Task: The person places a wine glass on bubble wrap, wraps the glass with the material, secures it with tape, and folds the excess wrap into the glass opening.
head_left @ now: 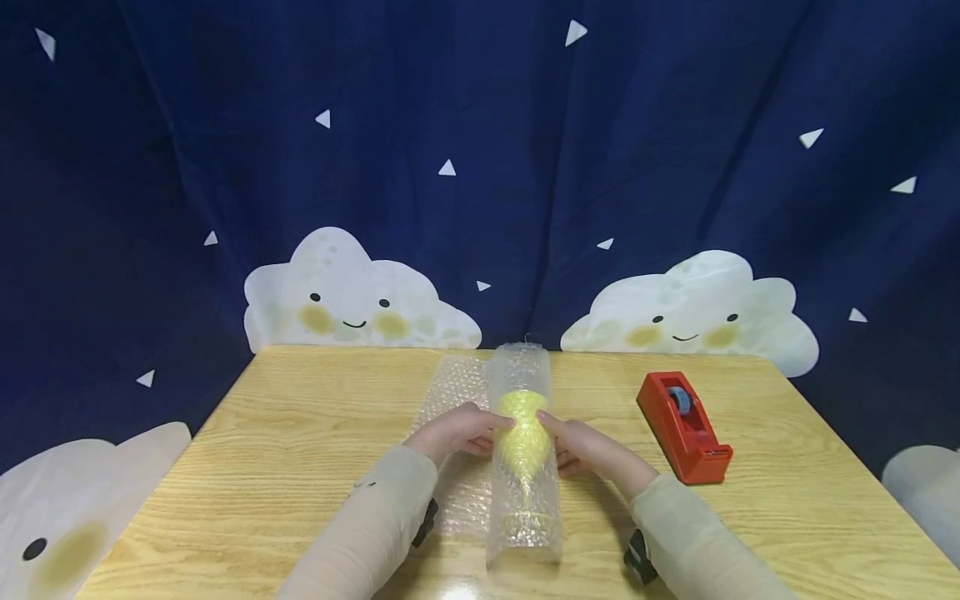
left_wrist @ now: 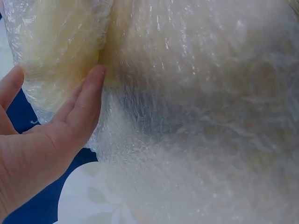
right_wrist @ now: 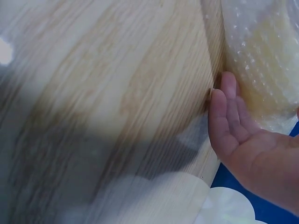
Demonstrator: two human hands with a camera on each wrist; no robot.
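A yellow goblet-shaped object (head_left: 525, 433) lies inside a roll of clear bubble wrap (head_left: 522, 533) in the middle of the table. Its bowl points away from me, with the thin stem and base toward the near end. From the left, my left hand (head_left: 467, 429) holds the roll, thumb on top and fingers at its side. On the other side my right hand (head_left: 588, 446) holds it the same way. The left wrist view shows thumb and fingers of the left hand (left_wrist: 51, 135) against the wrap. Fingers of the right hand (right_wrist: 247, 140) lie along the roll's lower edge in the right wrist view.
A flat stretch of bubble wrap (head_left: 457, 387) extends left from the roll. To the right stands a red tape dispenser (head_left: 686, 433) with a blue-cored tape roll. The wooden table (head_left: 300, 417) ends at a dark blue curtain (head_left: 405, 217) with clouds.
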